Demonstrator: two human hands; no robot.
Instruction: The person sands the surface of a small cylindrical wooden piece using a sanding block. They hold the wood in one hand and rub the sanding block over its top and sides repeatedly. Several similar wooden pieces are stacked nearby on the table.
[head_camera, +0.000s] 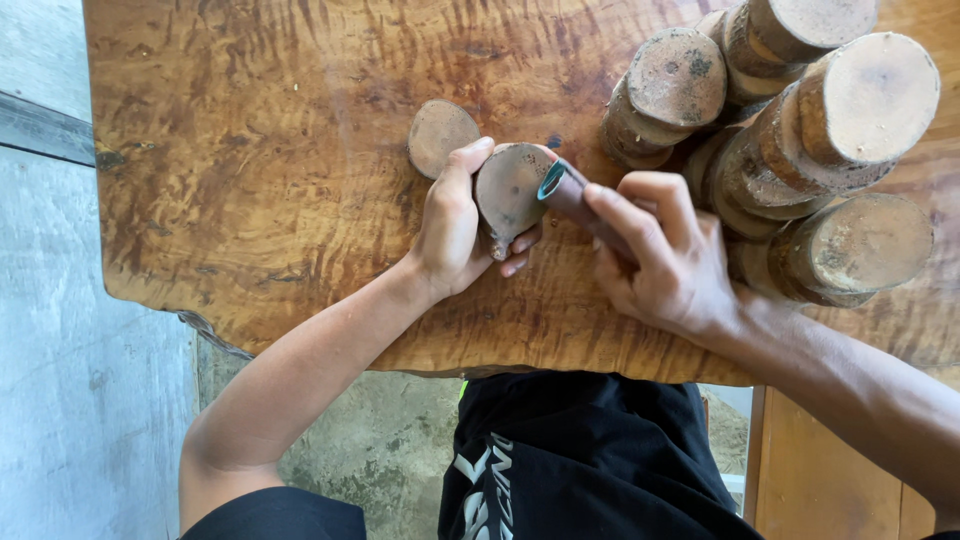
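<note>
Fingers of the left hand (452, 232) curl around a small round wood slice (508, 192), thumb laid along its upper left edge and fingertips showing beneath its lower rim, so the disc stands tilted on edge just above the tabletop. The right hand (668, 255) grips a rolled piece of sandpaper (568, 193), reddish brown outside and teal at its open end, with the index finger stretched along the roll and the other fingers folded around it; the roll's end presses against the slice's right edge. A second wood slice (440, 135) lies flat just beyond the left thumb, close to the held one. To the right of both hands, stacks of wood slices (790, 130) with bark edges lean together in several columns. Everything rests on a live-edge wooden table (250, 170) with strong rippled grain, above a grey concrete floor (70, 400).
</note>
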